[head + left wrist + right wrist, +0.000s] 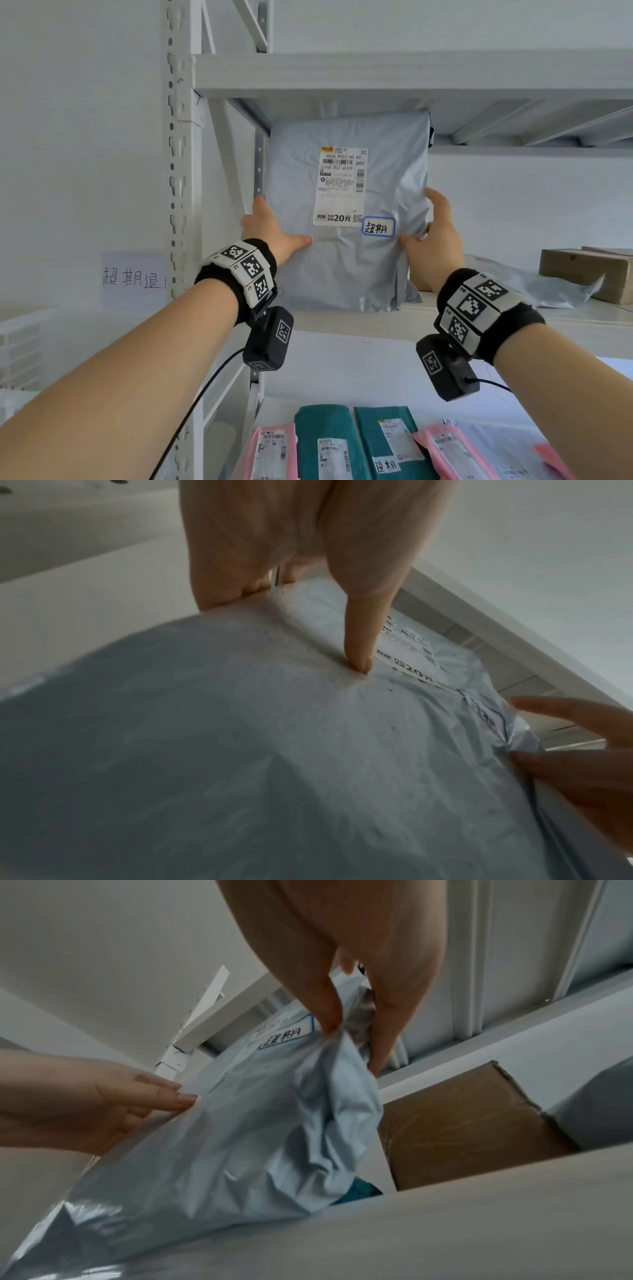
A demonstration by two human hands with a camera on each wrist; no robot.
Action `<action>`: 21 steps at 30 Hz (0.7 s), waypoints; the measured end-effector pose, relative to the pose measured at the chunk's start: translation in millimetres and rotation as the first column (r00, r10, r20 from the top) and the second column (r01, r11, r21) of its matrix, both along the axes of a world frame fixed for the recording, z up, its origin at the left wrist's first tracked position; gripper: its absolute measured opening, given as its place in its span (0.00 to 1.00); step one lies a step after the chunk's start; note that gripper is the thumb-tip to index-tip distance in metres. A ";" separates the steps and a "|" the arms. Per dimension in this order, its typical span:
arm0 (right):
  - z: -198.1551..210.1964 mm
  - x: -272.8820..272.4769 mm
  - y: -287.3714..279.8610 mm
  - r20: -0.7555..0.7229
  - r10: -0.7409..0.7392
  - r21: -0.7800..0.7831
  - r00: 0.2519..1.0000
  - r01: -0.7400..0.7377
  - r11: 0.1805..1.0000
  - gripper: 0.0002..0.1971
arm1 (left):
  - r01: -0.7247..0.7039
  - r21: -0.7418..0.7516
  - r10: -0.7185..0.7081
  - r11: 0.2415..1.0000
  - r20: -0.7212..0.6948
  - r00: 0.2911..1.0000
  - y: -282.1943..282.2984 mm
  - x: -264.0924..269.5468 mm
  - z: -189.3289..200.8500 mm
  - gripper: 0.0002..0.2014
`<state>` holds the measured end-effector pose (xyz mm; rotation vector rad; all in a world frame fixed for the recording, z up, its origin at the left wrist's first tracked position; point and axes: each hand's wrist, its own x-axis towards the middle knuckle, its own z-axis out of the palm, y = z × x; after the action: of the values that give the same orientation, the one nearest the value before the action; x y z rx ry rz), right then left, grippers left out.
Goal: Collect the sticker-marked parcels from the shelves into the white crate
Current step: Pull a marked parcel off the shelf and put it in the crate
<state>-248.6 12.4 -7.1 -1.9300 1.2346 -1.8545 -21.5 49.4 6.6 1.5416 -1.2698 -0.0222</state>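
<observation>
Both forearms reach up: left hand [270, 229] and right hand [435, 236] clasp a stickered grey parcel [346, 212] (upright on the shelf [565, 322]); cratework remains, another stickered teal parcel [387, 442] waits below.

One grey parcel [346, 212], two hands.

You stand in a parcel storeroom or courier pickup point. White slotted-steel shelving [178, 137] rises against a plain white wall. The shelves hold courier mail: a grey poly mailer [346, 212] bearing a printed shipping label [340, 186], pink and teal mailers [329, 442] on the shelf below, and a brown cardboard box [585, 274]. A handwritten paper sign [133, 275] is stuck to the wall.
</observation>
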 end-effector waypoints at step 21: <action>-2.7 -28.8 10.1 -0.090 0.093 0.014 0.992 -0.092 0.996 0.56 | 0.038 -0.108 -0.036 0.993 0.016 0.999 7.7 -41.5 3.5 0.57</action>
<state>-277.4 22.5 -9.8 -2.0501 1.1551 -1.7310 -63.0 57.1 10.1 1.4276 -1.2900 0.0338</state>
